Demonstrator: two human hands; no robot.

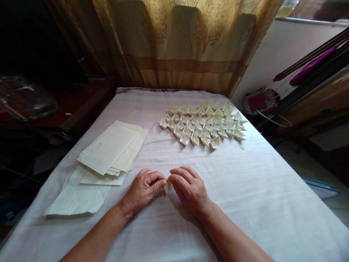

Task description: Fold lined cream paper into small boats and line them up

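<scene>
Evidently, many small cream folded-paper pieces (203,125) stand shaped in close rows at far right; flat whitish paper sheets (109,147) remain unfolded at left. Nearer, the left hand (143,187) and right hand (191,187) pinch a small pale paper piece (167,187) between them, fingers narrow; its fold looks incomplete. White, creased cloth (245,207) covers the surface; a gold patterned curtain (177,43) hangs behind.

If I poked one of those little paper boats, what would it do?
It would probably slide easily, since the paper boats look small and made of thin folded paper. It might bump its neighbours, because most stand close together. Squeezed hard, it could crumple: the pointed sides look thin. The white cloth has wrinkles that might catch it a bit.
</scene>
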